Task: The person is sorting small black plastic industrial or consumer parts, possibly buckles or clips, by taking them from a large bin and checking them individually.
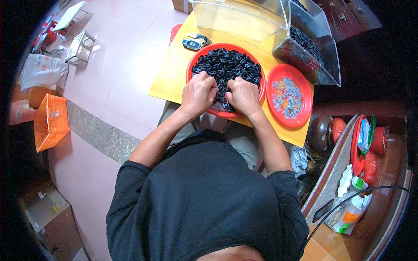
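My left hand [200, 93] and my right hand [243, 95] are over the near half of a round red tray [190, 65]. A heap of small black plastic pieces [228, 63], oval with holes in them, fills it. Both hands are closed with the fingers curled in, knuckles up and a small gap between them. Whatever the fingertips pinch is hidden or too small to name. To the right of my right hand lies a second red plate [306, 98], holding a scatter of small silvery metal pieces [287, 98].
The tray and plate rest on a yellow table [169, 82]. Keys with a dark fob [193, 43] lie at its far left. Behind are an open clear plastic bin [239, 19] and another bin [328, 71] of black pieces. An orange basket [52, 122] stands on the floor at left.
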